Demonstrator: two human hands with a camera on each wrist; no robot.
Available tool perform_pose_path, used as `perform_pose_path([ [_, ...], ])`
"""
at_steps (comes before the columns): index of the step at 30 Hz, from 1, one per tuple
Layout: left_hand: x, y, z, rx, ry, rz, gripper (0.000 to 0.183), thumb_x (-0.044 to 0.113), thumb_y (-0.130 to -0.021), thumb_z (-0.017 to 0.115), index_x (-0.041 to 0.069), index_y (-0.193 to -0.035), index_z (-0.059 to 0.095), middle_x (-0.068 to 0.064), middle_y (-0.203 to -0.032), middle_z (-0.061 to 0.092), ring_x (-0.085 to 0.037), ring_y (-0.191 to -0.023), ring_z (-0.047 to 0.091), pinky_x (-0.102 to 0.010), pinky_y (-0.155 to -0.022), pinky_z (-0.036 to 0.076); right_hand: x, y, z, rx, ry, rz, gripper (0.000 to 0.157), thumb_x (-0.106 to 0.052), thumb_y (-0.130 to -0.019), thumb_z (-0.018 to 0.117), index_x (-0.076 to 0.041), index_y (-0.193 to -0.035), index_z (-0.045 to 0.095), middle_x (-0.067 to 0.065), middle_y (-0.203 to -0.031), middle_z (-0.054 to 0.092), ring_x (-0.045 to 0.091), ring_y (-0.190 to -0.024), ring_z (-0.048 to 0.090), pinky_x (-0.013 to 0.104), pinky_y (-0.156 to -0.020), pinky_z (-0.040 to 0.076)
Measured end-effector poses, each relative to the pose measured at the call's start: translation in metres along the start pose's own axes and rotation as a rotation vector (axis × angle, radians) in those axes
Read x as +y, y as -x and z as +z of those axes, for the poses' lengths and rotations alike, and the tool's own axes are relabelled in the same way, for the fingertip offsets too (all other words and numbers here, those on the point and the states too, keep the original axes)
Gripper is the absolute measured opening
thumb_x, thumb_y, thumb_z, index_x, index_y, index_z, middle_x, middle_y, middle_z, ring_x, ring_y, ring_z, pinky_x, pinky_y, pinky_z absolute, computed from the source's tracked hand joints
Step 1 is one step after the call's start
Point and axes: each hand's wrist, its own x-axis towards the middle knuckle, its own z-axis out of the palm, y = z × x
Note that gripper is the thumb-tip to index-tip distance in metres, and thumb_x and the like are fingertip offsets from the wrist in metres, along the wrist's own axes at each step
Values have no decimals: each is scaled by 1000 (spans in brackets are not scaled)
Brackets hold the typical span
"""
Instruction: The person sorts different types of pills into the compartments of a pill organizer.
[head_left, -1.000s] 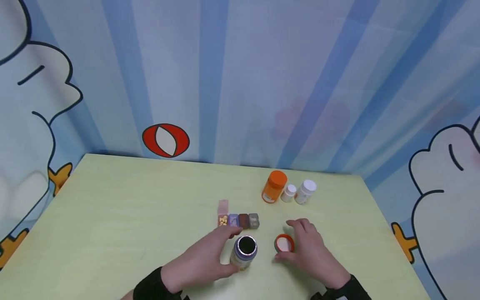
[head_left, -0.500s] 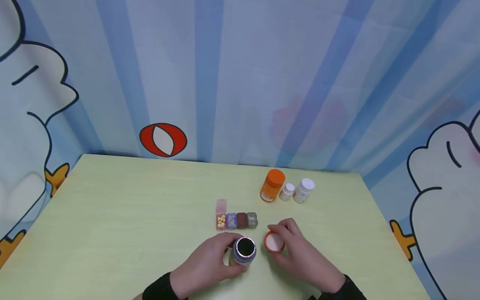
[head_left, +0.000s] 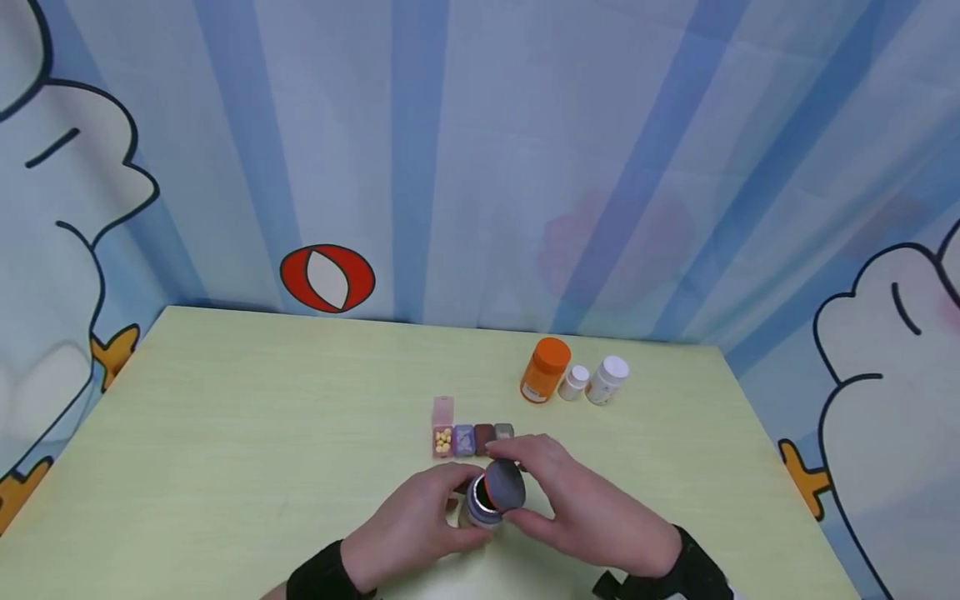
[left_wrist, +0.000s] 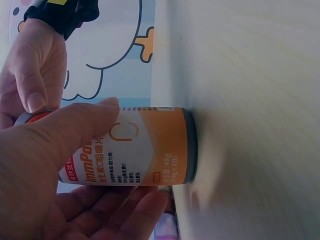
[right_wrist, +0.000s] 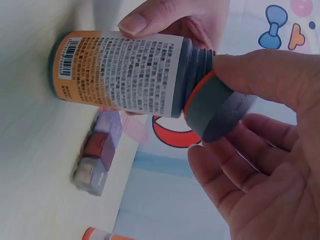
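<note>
My left hand (head_left: 416,521) grips a vitamin C tablet bottle (left_wrist: 150,145) that stands upright on the table, thumb on one side and fingers on the other. Its label is white and orange, its neck dark and threaded. Between thumb and fingers, my right hand (head_left: 592,517) holds the dark grey cap (right_wrist: 212,107) with a red-orange rim. The cap is tilted at the bottle's mouth and covers part of the opening. Just behind the bottle lies a small pill organizer (head_left: 463,440). Its pink compartment has the lid up and holds several yellowish tablets; the other compartments look closed.
An orange bottle (head_left: 545,371), a small white bottle (head_left: 574,382) and a larger white bottle (head_left: 608,381) stand at the back right of the pale table (head_left: 300,400). A blue striped curtain (head_left: 480,167) hangs behind the table's far edge.
My right hand has picked the cap up from the table, turned it over and brought it left to the bottle's mouth. My left hand has closed more snugly round the bottle.
</note>
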Motion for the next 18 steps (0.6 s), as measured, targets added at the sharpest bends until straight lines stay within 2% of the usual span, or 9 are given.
perform_pose_path([
  [3, -1, 0, 0, -4, -14, 3, 49, 43, -72, 75, 32, -114, 52, 17, -105, 56, -5, -93, 51, -33, -82, 48, -3, -6, -1, -60, 16, -24, 57, -32, -87, 61, -31, -136, 33, -14, -132, 40, 3, -117, 34, 26, -93, 41],
  [6, -2, 0, -1, -6, -16, -1, 51, 44, -72, 74, 31, -116, 51, 16, -107, 56, -5, -93, 52, -33, -82, 48, -6, -12, -2, -91, 56, -83, 53, -28, -87, 62, -28, -134, 39, -13, -133, 41, 4, -118, 33, 25, -92, 41],
  [12, -3, 0, -2, -18, 9, -18, 54, 49, -72, 72, 35, -118, 49, 17, -112, 55, -4, -96, 51, -33, -84, 47, -11, -17, -4, -133, 136, -153, 52, -22, -89, 59, -26, -137, 38, -10, -135, 41, 7, -121, 32, 25, -94, 40],
  [15, -2, -1, -2, -21, 16, -19, 54, 50, -71, 72, 35, -118, 50, 18, -112, 55, -3, -96, 51, -33, -84, 47, -14, -17, -4, -136, 174, -142, 52, -22, -88, 60, -26, -136, 39, -10, -133, 42, 6, -120, 32, 26, -94, 41],
  [18, -3, -1, -2, -18, -2, -9, 53, 53, -71, 71, 34, -117, 51, 18, -110, 55, -3, -95, 51, -32, -84, 47, -16, -17, -2, -86, 247, -77, 48, -36, -86, 62, -23, -130, 47, -11, -123, 48, 4, -109, 37, 23, -86, 44],
])
